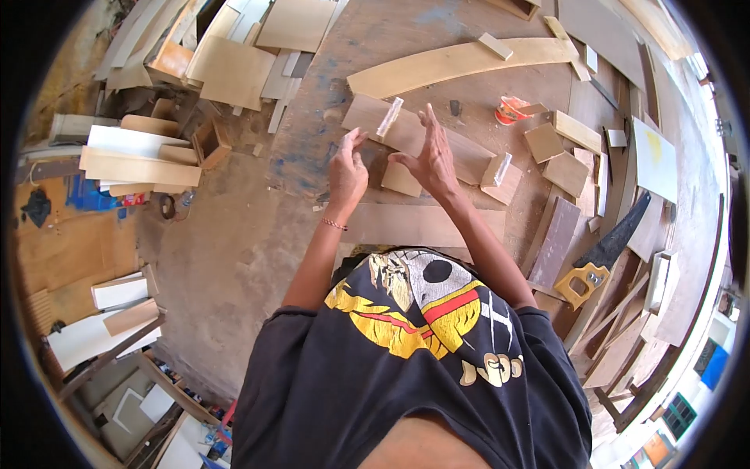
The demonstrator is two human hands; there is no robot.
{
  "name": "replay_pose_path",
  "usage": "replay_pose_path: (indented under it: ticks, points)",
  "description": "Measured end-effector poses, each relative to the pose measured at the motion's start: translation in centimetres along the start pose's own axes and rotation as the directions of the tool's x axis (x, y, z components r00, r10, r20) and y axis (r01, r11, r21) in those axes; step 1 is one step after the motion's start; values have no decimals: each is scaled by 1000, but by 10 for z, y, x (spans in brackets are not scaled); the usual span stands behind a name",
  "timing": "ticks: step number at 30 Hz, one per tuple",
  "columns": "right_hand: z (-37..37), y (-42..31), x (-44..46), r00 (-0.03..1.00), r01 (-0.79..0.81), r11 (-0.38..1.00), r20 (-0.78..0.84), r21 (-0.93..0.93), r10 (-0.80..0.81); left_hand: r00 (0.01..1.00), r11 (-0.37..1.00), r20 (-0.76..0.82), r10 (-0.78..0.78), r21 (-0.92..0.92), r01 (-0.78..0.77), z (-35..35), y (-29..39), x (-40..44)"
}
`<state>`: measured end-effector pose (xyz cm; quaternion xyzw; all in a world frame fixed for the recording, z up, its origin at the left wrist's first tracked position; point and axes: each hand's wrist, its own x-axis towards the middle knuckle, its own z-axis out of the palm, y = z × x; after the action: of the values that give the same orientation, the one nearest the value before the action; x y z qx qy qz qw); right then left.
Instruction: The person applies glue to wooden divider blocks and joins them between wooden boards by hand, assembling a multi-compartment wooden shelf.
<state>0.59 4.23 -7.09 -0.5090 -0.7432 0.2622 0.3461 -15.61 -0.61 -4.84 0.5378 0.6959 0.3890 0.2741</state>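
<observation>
A long brown board [461,151] lies on the worktable, with two small upright pieces on it, their top edges coated white. One upright piece [390,117] is between my hands, and the other [502,168] is near the board's right end. My left hand [348,168] is raised at the board's left end, fingers apart and holding nothing. Over the middle of the board is my right hand [432,156], its fingers stretched up and thumb pointing left, also empty. A small wooden block [401,179] lies just below the board, between my hands.
Behind the board is a long curved plank [461,64]. An orange-red cup [512,110] with a stick stands at the right, near small wood blocks [544,144]. A handsaw [601,258] lies further right. Stacked panels [226,70] are at the upper left.
</observation>
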Motion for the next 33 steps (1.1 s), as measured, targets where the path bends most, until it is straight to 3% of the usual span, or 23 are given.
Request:
replay_pose_path:
  ticks: [4,10,21,23,24,28,30,33]
  points:
    - [20,-1,18,990,-109,994,84,-2,109,993,997,93,70,22,-72,-5,-6,12]
    - [29,-5,21,994,-97,992,46,-86,101,969,994,230,87,-89,-69,-5,-23,16]
    - [33,-10,25,989,-124,969,47,-211,137,953,978,262,150,-180,-105,-6,-35,27]
    - [31,-17,27,978,-178,956,70,-233,199,972,975,-78,222,32,-220,-14,-29,34]
    - [29,-18,26,977,-183,954,66,-237,204,972,975,-73,223,27,-221,-12,-33,38]
    - [28,-20,30,975,-162,944,103,-286,199,995,994,-39,97,56,-95,-16,-51,63]
    - [26,-21,29,973,-162,942,111,-295,203,993,989,95,-70,-122,81,-18,-50,64]
    - [18,-21,24,952,-188,941,182,-283,245,993,985,91,-75,-150,88,-21,-50,53]
